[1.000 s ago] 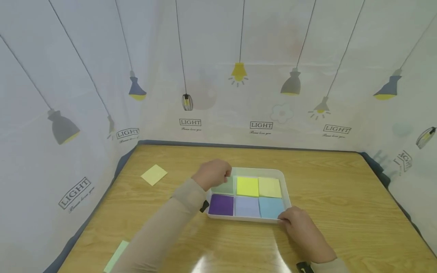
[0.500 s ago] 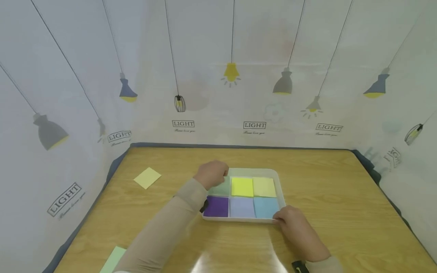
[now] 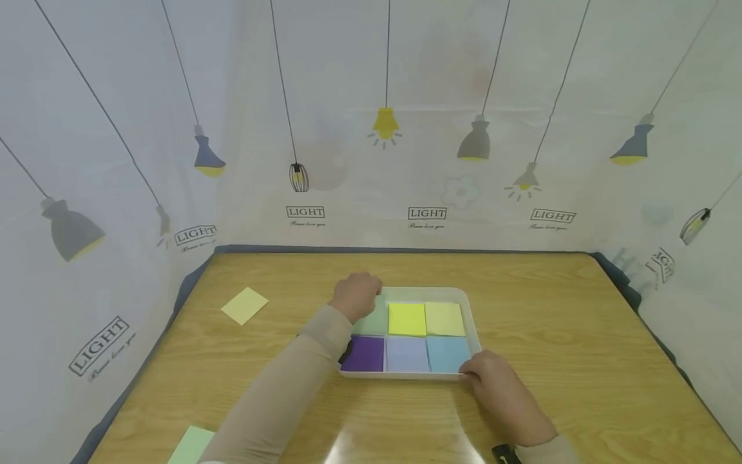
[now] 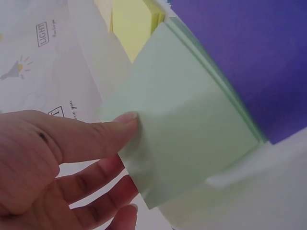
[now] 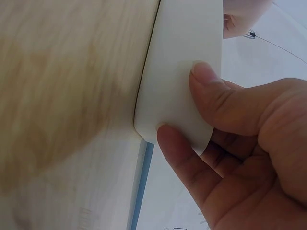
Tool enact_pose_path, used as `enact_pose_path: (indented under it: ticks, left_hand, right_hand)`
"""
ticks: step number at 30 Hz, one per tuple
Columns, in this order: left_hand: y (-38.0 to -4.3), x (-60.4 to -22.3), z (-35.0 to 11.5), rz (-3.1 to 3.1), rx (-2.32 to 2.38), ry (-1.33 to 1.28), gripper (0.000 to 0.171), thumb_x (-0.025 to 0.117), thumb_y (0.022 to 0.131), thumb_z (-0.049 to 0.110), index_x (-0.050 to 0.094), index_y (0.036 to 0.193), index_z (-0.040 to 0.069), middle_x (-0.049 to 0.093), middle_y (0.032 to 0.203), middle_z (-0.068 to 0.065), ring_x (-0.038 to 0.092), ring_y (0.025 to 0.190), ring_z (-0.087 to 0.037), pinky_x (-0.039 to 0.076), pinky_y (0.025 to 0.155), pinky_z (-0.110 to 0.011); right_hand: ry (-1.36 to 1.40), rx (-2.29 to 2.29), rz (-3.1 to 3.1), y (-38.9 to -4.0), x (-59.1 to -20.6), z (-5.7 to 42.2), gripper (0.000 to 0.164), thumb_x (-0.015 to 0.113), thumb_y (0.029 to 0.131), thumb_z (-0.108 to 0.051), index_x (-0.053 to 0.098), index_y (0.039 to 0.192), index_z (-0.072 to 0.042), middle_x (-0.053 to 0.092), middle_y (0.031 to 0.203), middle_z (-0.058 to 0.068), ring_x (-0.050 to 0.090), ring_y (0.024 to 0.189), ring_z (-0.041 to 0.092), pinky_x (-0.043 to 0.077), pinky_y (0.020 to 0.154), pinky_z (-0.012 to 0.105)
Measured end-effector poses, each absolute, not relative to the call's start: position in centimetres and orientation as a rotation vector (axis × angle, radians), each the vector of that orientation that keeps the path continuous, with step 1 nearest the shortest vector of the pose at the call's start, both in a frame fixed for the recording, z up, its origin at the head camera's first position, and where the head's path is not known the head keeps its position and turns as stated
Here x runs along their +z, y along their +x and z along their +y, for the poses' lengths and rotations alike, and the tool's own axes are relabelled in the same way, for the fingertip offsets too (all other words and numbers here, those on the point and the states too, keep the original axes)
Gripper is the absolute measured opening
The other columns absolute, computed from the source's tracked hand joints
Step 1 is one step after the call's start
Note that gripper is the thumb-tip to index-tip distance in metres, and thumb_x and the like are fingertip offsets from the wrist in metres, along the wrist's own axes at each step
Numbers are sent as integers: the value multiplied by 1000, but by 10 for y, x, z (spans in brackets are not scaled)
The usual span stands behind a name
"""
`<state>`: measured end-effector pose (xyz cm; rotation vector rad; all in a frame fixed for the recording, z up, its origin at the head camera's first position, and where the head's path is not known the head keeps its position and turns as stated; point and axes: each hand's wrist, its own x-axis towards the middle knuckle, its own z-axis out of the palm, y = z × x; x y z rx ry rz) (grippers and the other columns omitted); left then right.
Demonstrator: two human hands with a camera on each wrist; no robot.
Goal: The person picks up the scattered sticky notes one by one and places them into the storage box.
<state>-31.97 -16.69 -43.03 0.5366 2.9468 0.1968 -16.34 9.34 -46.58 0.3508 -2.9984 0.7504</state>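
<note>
A white tray (image 3: 472, 330) lies on the wooden table, holding several square stacks of paper notes in two rows. At its back left, my left hand (image 3: 356, 298) pinches a pale green sticky note (image 4: 187, 115), thumb on its face and fingers behind its edge. More green sheets show layered beneath it. Beside the green lie a bright yellow stack (image 3: 407, 319) and a pale yellow stack (image 3: 444, 319). The front row has purple (image 3: 365, 354), lavender (image 3: 408, 354) and light blue (image 3: 447, 354) notes. My right hand (image 3: 504, 390) grips the tray's front right corner (image 5: 177, 105).
A loose pale yellow note (image 3: 245, 305) lies on the table (image 3: 551, 309) at the far left. Near the front left, a light green note (image 3: 192, 444) is partly hidden by my left sleeve (image 3: 290, 393). A lamp-patterned curtain (image 3: 348, 225) stands behind the table.
The head view has turned slightly, so the whole scene sits further left. Both hands keep their places at the tray, with little visible movement.
</note>
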Motion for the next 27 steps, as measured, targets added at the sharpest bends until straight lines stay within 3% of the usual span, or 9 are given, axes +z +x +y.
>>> enact_pose_path:
  ticks: [7,18,27]
  left_hand:
    - [-324,-441,-171,2964,183,539,30,59,96,2,75,115,19,72,113,-5,64,97,-25,57,82,-44]
    - [-324,-442,-172,2933,263,467,36,52,100,2,70,126,18,68,125,-6,62,114,-29,55,93,-49]
    - [-322,-439,-171,2907,301,493,33,60,96,5,70,125,18,68,125,-5,63,114,-28,55,92,-46]
  right_hand:
    - [369,752,-2986,-163,-466,91,9,77,84,-6,77,78,-13,71,83,-2,65,85,13,58,78,34]
    - [314,763,-3014,-163,-466,89,9,77,86,-7,77,80,-13,69,83,-2,64,86,12,58,80,36]
    - [319,768,-3023,-163,-465,92,8,76,87,-8,77,80,-12,70,84,-1,64,87,12,58,79,36]
